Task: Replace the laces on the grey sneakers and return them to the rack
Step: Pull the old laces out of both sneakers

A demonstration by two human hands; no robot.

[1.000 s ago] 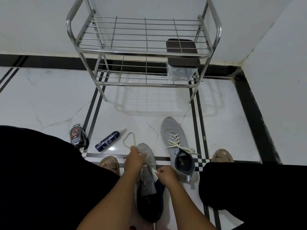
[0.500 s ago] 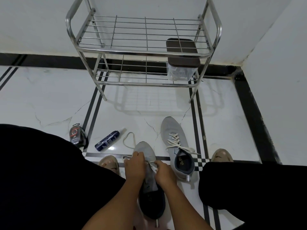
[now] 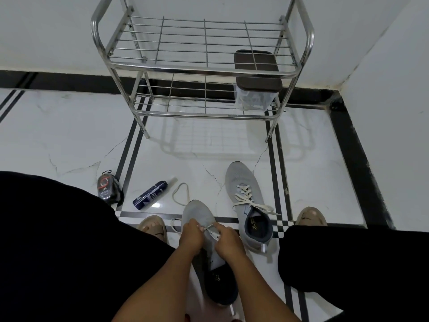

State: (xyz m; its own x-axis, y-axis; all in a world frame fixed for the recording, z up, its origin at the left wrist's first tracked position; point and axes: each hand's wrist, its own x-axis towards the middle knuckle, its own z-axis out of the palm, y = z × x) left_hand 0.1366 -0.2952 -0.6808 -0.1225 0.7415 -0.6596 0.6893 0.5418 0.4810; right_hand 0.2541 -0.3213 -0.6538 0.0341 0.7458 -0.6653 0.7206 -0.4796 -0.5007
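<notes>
We find one grey sneaker (image 3: 249, 205) laced, while our left hand (image 3: 191, 235) and right hand (image 3: 226, 239) pinch the white lace (image 3: 180, 194) into the second sneaker (image 3: 199, 213), the steel rack (image 3: 204, 68) not yet restocked.

White walls (image 3: 58, 31) meet in corner; white marble floor (image 3: 58, 135), cracked, with black border stripes (image 3: 130, 156).

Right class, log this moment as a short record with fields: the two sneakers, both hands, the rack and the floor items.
near sneaker: between the knees, being laced
left hand: pinches the white lace
right hand: pinches the lace too
far sneaker: on floor, laced
rack: holds only a lidded box
floor items: spray bottle, polish sponge
</notes>
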